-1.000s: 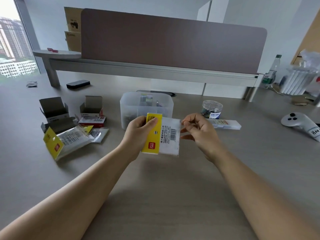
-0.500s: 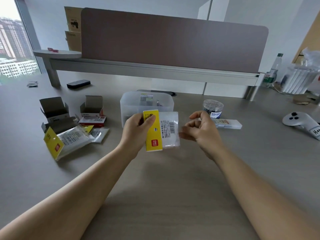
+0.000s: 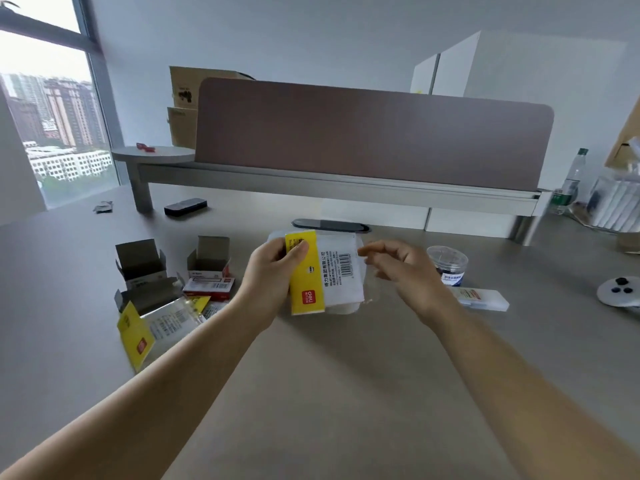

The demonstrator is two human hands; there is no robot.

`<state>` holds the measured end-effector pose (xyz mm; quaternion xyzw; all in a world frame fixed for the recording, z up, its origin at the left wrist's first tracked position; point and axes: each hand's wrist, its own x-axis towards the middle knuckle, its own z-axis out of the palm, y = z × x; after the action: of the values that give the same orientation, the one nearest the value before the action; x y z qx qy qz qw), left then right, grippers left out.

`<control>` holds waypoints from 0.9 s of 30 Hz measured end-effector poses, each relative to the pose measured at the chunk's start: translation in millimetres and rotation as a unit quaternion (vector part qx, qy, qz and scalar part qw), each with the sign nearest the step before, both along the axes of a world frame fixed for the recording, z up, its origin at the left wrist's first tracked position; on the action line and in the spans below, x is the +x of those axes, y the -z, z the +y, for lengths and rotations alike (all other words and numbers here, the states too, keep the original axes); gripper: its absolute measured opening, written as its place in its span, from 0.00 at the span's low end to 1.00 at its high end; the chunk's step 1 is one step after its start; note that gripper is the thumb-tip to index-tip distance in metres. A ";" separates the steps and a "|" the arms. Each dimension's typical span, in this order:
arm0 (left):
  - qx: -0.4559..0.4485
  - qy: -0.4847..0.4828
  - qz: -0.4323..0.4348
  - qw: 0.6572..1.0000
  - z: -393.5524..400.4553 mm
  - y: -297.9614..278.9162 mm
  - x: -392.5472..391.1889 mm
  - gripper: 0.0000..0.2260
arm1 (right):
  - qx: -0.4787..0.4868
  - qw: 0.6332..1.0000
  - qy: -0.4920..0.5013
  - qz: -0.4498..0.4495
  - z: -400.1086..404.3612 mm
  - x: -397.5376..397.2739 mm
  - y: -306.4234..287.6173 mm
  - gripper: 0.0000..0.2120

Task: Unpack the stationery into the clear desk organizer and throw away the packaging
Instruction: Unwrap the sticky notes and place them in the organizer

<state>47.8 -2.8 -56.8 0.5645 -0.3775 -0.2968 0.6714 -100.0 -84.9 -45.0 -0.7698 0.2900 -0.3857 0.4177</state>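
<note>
Grey desk [image 3: 329, 393] below; clear desk organizer [image 3: 346, 308] mostly hidden behind yellow-headed packet [image 3: 322, 271], held above desk in front of it. Left hand [image 3: 273, 271] gripping packet's yellow header, thumb on front. Right hand [image 3: 405, 268] just beside packet's right edge, fingers loosely curled, holding nothing discernible

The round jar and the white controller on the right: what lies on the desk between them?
In the head view, only a flat clear case lies near the jar; toward the controller the desk is bare.
</note>
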 end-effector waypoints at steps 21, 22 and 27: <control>-0.014 -0.030 -0.087 0.996 -45.0 -43.1 55.2 0.14 | 0.257 0.956 -0.080 -0.115 -65.2 71.7 -37.2 0.05; -0.013 -0.028 -0.076 0.997 -47.6 -41.7 58.6 0.14 | 0.262 0.955 -0.082 -0.115 -67.7 76.1 -37.1 0.05; -0.013 -0.021 -0.053 0.998 -57.0 -38.6 75.1 0.14 | 0.297 0.945 -0.081 -0.110 -77.9 95.5 -36.3 0.05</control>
<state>122.9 -59.8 -18.2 0.5783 -0.4043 -0.2475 0.6640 -4.5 -162.8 -8.7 -0.5846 0.2798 -0.3293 0.6867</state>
